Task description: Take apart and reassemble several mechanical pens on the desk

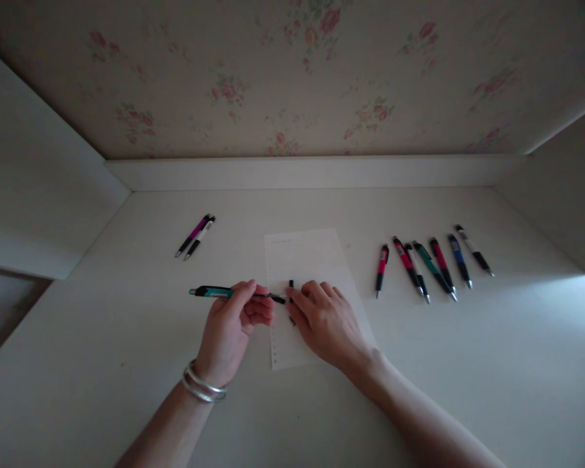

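My left hand point(238, 318) is closed round a green and black pen point(212, 292), which it holds nearly level. The pen's green barrel sticks out to the left of the fingers, and a thin dark end point(276, 298) points right toward my other hand. My right hand point(323, 318) rests palm down over a sheet of white paper point(305, 250). Its thumb and fingertips are pressed together on a short black piece point(291, 284), whose ends show above and below the fingers. Its middle is hidden, and I cannot tell whether it touches the pen's end.
Two pens, one purple point(193, 234) and one white point(199, 238), lie side by side at the left. Several pens lie at the right, among them a red one point(381, 270), a blue one point(460, 260) and a white one point(474, 250). Behind the white table point(141, 325) rises a flowered wall.
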